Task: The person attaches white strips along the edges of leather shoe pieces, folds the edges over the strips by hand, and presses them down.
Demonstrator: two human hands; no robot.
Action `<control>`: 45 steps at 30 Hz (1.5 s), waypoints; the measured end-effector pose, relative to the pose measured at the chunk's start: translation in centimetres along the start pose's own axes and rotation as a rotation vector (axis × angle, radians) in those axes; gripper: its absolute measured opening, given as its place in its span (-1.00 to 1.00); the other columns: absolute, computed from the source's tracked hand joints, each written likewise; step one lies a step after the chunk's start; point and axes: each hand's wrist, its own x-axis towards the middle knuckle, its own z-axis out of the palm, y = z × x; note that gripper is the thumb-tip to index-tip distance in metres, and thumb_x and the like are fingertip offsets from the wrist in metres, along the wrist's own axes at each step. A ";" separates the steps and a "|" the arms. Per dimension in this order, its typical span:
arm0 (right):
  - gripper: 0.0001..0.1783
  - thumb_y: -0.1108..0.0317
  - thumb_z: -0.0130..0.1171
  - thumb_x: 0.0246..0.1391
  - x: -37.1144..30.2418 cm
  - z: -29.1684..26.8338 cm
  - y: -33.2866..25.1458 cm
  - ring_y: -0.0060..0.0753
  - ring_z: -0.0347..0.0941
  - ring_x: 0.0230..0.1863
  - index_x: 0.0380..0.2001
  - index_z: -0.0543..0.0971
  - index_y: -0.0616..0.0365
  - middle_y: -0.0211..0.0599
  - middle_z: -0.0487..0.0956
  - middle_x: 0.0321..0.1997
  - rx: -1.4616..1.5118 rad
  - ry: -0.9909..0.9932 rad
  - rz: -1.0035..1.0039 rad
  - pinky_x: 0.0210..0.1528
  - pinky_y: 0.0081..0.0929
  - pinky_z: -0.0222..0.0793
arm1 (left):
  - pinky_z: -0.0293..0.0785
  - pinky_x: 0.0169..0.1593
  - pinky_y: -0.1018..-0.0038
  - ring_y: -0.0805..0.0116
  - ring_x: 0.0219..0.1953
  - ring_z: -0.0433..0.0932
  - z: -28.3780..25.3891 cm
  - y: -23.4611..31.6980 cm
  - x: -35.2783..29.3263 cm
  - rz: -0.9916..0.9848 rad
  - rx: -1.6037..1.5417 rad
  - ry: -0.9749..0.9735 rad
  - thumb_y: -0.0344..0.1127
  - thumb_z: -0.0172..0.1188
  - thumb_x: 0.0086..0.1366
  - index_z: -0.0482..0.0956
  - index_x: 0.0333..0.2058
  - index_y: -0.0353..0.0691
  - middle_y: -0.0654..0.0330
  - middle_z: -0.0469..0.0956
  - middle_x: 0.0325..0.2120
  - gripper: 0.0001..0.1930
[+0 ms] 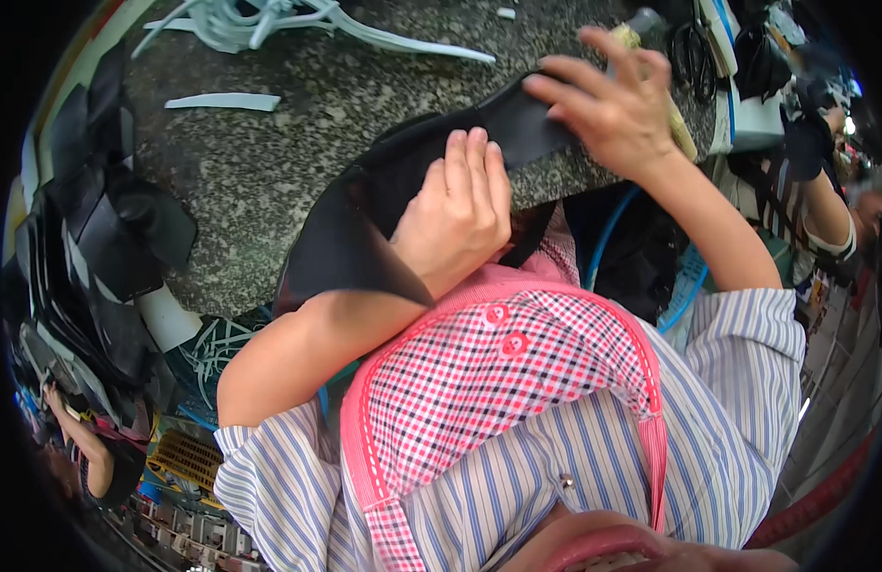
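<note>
Black piece: the long dark, smooth piece (pixel 331 234) lies along the near edge of the table (pixel 222 191), and its near-left part rises and bends over the left forearm.
Left hand: the left hand (pixel 460 214) is laid flat upon the middle of the piece, palm down, its fingers straight and close together.
Right hand: the right hand (pixel 617 110) is at the far right end of the piece, with its fingers spread and a little bent; I cannot tell if the fingertips press on it.
Between hands: the two hands are apart, and a part of the piece shows between them.
Yellow thing: it (pixel 684 138) is partly hidden by the right hand, so its kind is not clear.
Pale strips: a tangled bunch (pixel 241 24) lies at the far side of the table, and one short strip (pixel 223 101) lies nearer, by itself.
Left side: black pieces (pixel 141 224) are heaped at the table edge.
Clothes: a checked pink apron (pixel 498 381) over a striped shirt (pixel 727 381).
</note>
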 end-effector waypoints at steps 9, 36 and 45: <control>-0.58 0.10 -0.12 0.20 4.4 3.4 -5.9 -0.12 0.40 -0.08 -0.14 0.53 0.21 -0.14 0.49 -0.16 1.272 -0.061 -0.051 -0.03 -0.38 0.29 | 0.50 -0.42 0.44 0.05 -0.35 0.58 -4.6 -2.0 -0.7 0.197 -0.720 -0.173 -0.39 0.13 -0.01 0.54 -0.32 -0.44 -0.20 0.56 -0.34 -0.73; -0.58 0.53 0.23 -0.29 4.9 1.3 -10.8 -0.22 0.41 -0.26 -0.20 0.56 0.19 -0.23 0.47 -0.28 0.922 0.074 -0.122 -0.26 -0.36 0.40 | 0.37 -0.27 0.40 0.25 -0.36 0.41 -0.6 -5.1 -8.3 -0.806 -0.572 0.411 -0.59 0.14 -0.23 0.61 -0.47 -0.12 0.27 0.44 -0.49 -0.72; -0.44 0.40 0.28 -0.47 4.9 1.5 -11.7 -0.35 0.37 -0.24 -0.19 0.55 0.17 -0.40 0.46 -0.20 0.722 0.083 -0.149 -0.18 -0.42 0.37 | 0.22 -0.20 0.38 0.33 -0.27 0.41 0.3 -8.7 -10.8 -0.466 -0.725 0.209 -0.52 0.22 -0.32 0.65 -0.36 0.06 0.41 0.48 -0.42 -0.58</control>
